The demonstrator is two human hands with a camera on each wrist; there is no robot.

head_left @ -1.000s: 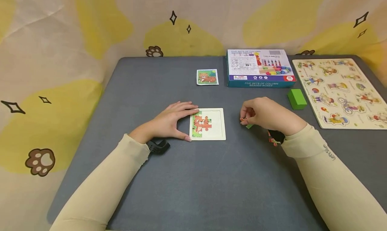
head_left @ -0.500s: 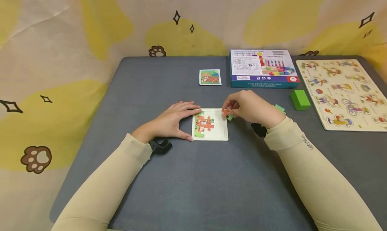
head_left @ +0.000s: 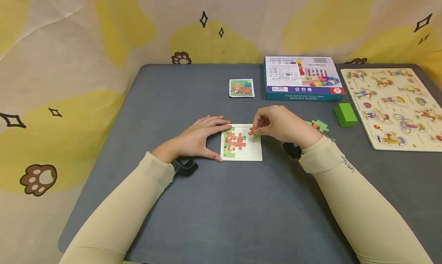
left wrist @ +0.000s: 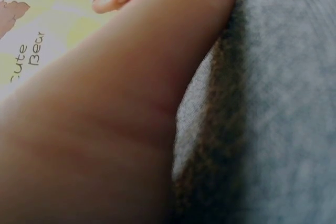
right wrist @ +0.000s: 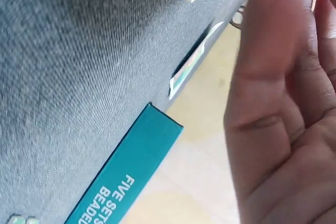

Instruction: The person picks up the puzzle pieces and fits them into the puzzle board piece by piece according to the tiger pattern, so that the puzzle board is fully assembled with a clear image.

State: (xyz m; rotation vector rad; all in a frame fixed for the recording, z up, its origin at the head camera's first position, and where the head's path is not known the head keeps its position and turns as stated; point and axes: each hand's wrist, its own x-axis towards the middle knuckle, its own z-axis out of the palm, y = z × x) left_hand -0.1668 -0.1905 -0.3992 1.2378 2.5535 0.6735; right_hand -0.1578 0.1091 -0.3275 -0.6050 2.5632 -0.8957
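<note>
A puzzle board (head_left: 243, 154) with a pale base lies on the table, its left part filled with joined pieces (head_left: 235, 141) showing a tiger's face. My left hand (head_left: 198, 139) rests against the board's left edge, fingers spread along the top corner and thumb at the bottom corner. Over the board's upper right, my right hand (head_left: 277, 126) pinches an orange and green puzzle piece (head_left: 253, 132) between thumb and fingers. In the right wrist view the piece shows only as a green bit at the top edge.
Loose puzzle pieces (head_left: 320, 126) lie beyond my right wrist. Behind are a tiger picture card (head_left: 241, 88) and a beaded boxes carton (head_left: 304, 80). A green block (head_left: 345, 115) and a large wooden picture board (head_left: 397, 106) stand at the right.
My right hand has carried the pinched piece leftward from beside the board to over its upper right. Loose pieces came into sight behind that wrist. My left hand has stayed at the board.
</note>
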